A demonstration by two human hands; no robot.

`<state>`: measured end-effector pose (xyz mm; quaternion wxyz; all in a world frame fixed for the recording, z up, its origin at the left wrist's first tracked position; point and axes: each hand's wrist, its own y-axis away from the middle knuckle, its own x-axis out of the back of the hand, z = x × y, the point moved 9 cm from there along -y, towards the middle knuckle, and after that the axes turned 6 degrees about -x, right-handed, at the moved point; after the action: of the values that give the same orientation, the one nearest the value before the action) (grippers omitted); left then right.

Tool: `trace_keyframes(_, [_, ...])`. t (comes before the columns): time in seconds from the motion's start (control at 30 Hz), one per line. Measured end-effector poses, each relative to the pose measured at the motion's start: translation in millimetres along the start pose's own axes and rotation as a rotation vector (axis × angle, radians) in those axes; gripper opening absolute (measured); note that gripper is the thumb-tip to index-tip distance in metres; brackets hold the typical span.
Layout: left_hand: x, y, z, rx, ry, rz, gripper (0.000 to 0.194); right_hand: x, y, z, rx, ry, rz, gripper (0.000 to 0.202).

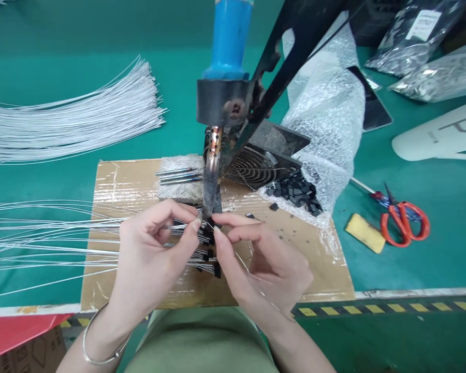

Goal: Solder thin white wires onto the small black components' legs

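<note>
My left hand pinches a thin white wire near the tip of a soldering iron held upright in a black stand. Opposite it, my right hand is closed, thumb and forefinger pinching a thin strand whose length trails back over the palm. Both sets of fingertips nearly meet at the iron's tip, where the small part between them is too small to make out. Below the fingers, white wires with black connectors rest on brown cardboard. Metal-coloured rods lie on a pale block.
A wire bundle lies at the upper left. Black pieces spill from bubble wrap on the right. Beyond are a yellow sponge, red-handled scissors, a white cup and plastic bags.
</note>
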<state>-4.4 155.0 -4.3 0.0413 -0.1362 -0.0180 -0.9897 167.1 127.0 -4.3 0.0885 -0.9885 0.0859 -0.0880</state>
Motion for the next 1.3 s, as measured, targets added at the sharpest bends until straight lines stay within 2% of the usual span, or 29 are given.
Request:
trace_keyframes(0.5, [-1.5, -0.6, -3.2, 0.008, -0.023, -0.020, 0.014, -1.1, -1.3, -3.5, 0.055, 0.029, 0.002, 0.020])
trace_keyframes(0.9, [-1.1, 2.5, 2.3, -0.029, -0.029, -0.009, 0.014, -1.1, -1.8, -12.9, 0.135, 0.062, 0.021, 0.022])
trace_keyframes(1.3, [-3.7, 0.7, 0.1, -0.004, -0.028, -0.032, 0.014, -1.8, -2.3, -8.4, 0.093, 0.079, 0.018, 0.021])
